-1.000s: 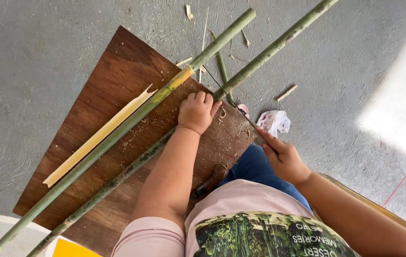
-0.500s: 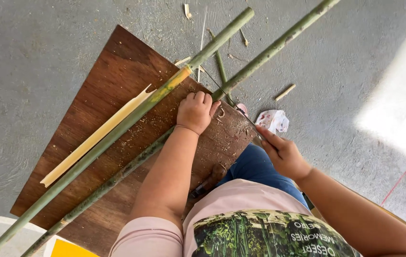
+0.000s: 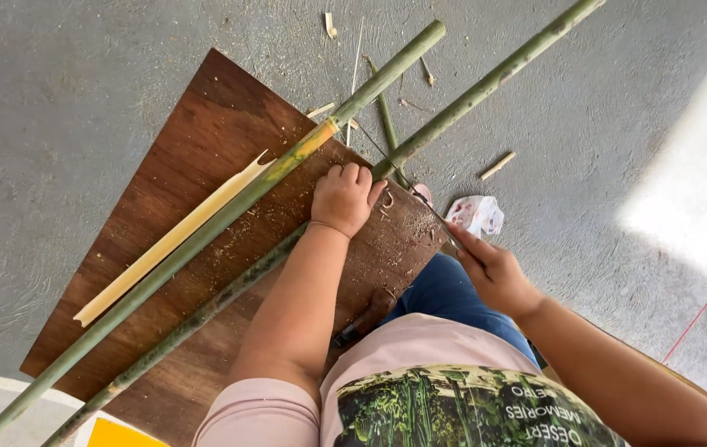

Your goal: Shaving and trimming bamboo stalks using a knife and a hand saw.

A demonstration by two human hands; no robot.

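On the grey concrete floor (image 3: 80,99), the left hand (image 3: 347,199) is clenching a green bamboo pole (image 3: 486,83) against a wooden board (image 3: 204,132), steadying it while the right hand (image 3: 494,269) is grasping a thin blade (image 3: 407,178).

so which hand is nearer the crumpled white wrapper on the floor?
Right. The right hand sits just below the crumpled wrapper, gripping a thin blade. The left hand is farther off, pressing down on the bamboo pole on the wooden board.

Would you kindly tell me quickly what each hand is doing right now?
Left hand: closed, pressing the bamboo pole down on the wooden board.
Right hand: closed on a thin blade against that pole.
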